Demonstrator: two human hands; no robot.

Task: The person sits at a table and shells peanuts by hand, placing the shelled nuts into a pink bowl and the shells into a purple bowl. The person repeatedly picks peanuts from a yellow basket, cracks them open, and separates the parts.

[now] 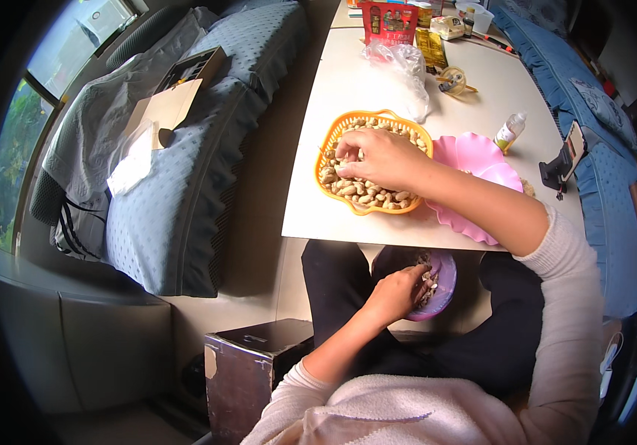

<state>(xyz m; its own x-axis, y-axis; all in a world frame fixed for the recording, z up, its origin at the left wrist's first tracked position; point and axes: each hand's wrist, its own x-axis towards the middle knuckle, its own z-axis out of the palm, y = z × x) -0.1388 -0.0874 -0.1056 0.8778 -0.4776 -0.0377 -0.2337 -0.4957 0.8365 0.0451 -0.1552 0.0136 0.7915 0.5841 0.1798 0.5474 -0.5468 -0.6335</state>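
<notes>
An orange plastic basket (358, 209) full of unshelled peanuts (351, 189) stands near the table's front edge. My right hand (376, 156) is over the peanuts with its fingers bent down; whether it grips one cannot be seen. Beside the basket, partly under my right forearm, lies a pink petal-shaped plate (477, 156). Below the table edge, between my knees, is a purple bin (445, 278) with peanut shells (428, 295) in it. My left hand (407, 289) is at the bin's opening, fingers curled; its fingertips are partly hidden.
On the table (318, 222) are a clear plastic bag (407, 72), a red pouch (389, 25), a small clear bottle (510, 132), a lidded cup top (454, 81) and a phone on a stand (565, 158). A dark box (251, 367) stands at the lower left, a blue-covered sofa (168, 194) farther left.
</notes>
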